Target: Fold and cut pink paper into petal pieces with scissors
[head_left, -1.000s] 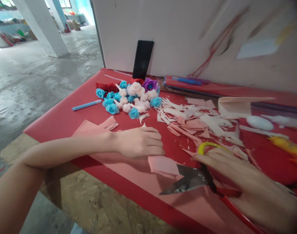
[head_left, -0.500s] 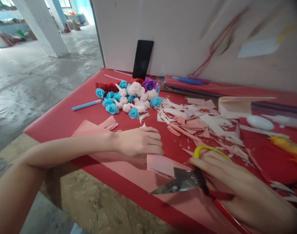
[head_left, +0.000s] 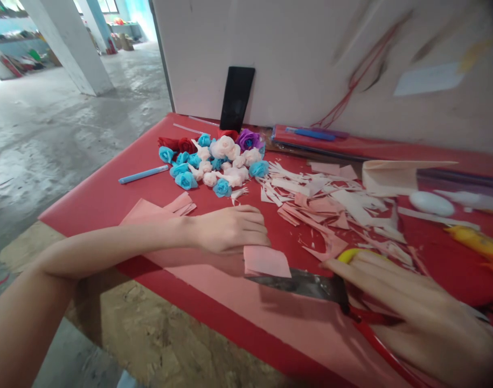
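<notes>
My left hand [head_left: 232, 229] is closed on a folded piece of pink crepe paper [head_left: 267, 261], its fingers curled over the near end. My right hand [head_left: 408, 307] grips a pair of scissors [head_left: 306, 284] with red and yellow handles. The blades lie along the lower edge of the pink paper, nearly together; one tip is hidden behind it. Beneath both hands a wide pink sheet [head_left: 214, 291] lies over the red table cover [head_left: 88, 188]. More folded pink paper [head_left: 149, 212] rests beyond my left forearm.
Blue, white, red and purple paper flowers [head_left: 214, 161] are heaped at the back. A black phone [head_left: 237, 98] leans on the white board [head_left: 311, 54]. Paper scraps [head_left: 331, 199] spread across the middle right. A blue pen [head_left: 143, 174] lies left, a white egg-shaped object [head_left: 431, 203] right.
The scissor blades have closed along the lower edge of the folded paper. My right hand has shifted slightly right, and the paper in my left hand has tilted a little.
</notes>
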Available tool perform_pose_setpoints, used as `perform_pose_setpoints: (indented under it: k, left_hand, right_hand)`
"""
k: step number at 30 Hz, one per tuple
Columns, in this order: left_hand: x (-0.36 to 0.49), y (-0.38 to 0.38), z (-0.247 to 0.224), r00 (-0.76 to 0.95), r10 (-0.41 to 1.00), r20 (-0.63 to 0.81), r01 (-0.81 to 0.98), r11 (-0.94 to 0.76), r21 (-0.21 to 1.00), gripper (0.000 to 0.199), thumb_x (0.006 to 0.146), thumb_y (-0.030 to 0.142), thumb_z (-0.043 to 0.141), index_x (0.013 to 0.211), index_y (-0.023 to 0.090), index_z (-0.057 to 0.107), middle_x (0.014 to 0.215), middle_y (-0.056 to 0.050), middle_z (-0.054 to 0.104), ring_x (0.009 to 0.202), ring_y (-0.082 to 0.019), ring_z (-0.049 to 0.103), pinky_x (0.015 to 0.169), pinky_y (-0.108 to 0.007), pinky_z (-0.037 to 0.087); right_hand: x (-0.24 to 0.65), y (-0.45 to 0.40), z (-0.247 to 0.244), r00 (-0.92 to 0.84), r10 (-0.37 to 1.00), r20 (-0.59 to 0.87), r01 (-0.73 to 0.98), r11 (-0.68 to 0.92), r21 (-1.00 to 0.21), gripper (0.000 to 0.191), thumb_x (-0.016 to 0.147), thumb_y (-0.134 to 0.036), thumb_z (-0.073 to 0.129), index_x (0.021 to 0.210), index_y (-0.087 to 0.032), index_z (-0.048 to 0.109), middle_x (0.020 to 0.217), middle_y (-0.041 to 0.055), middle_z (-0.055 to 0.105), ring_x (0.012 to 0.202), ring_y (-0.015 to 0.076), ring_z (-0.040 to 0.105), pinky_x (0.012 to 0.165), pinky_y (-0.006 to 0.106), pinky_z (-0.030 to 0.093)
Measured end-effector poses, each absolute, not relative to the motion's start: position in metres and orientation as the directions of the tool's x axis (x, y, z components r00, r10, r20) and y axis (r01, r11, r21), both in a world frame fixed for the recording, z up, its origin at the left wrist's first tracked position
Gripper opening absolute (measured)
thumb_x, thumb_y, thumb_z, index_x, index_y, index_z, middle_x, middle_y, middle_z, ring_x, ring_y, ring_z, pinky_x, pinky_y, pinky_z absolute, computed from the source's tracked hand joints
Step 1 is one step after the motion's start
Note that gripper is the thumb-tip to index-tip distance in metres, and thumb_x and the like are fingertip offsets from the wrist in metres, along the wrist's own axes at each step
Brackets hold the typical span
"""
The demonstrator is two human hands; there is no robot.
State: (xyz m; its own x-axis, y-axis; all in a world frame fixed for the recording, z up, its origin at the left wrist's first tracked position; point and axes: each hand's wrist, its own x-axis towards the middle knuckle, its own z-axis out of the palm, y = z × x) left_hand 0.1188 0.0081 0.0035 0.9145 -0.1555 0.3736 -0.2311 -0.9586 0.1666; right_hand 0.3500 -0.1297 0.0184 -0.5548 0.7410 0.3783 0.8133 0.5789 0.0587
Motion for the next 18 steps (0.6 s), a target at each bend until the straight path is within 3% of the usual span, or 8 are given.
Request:
perform_pose_setpoints:
  k: [3, 11, 18]
  left_hand:
    - [0.118, 0.009, 0.004, 0.908, -0.162, 0.388, -0.237, -0.959, 0.154, 0.035, 0.087, 0.015, 0.026, 0.09, 0.009, 0.06, 0.08, -0.014, 0.064, 0.08, -0.02, 0.052, 0.086, -0.034, 0.039]
    - [0.118, 0.008, 0.003, 0.899, -0.159, 0.407, -0.219, -0.97, 0.105, 0.035, 0.087, 0.015, 0.025, 0.09, 0.012, 0.06, 0.079, -0.012, 0.064, 0.08, -0.019, 0.053, 0.088, -0.033, 0.038]
    - [0.119, 0.002, 0.001, 0.867, -0.204, 0.455, -0.247, -0.968, 0.036, 0.031, 0.086, 0.016, 0.028, 0.088, 0.013, 0.059, 0.082, -0.009, 0.067, 0.076, -0.017, 0.054, 0.092, -0.035, 0.035]
  right_hand:
    - [0.35, -0.128, 0.021, -0.619, 0.681, 0.391, 0.775, 0.612, 0.161, 0.022, 0.082, -0.014, 0.032, 0.099, -0.019, 0.045, 0.075, 0.0092, 0.065, 0.074, 0.0193, 0.064, 0.067, 0.027, 0.054]
    - [0.353, -0.127, 0.017, -0.625, 0.689, 0.367, 0.78, 0.569, 0.261, 0.024, 0.083, -0.015, 0.027, 0.1, -0.018, 0.044, 0.077, 0.009, 0.067, 0.076, 0.0191, 0.065, 0.065, 0.025, 0.055]
    - [0.353, -0.132, 0.011, -0.686, 0.659, 0.308, 0.727, 0.599, 0.336, 0.033, 0.072, -0.012, 0.031, 0.101, -0.014, 0.046, 0.085, 0.0117, 0.069, 0.074, 0.0224, 0.067, 0.054, 0.028, 0.056]
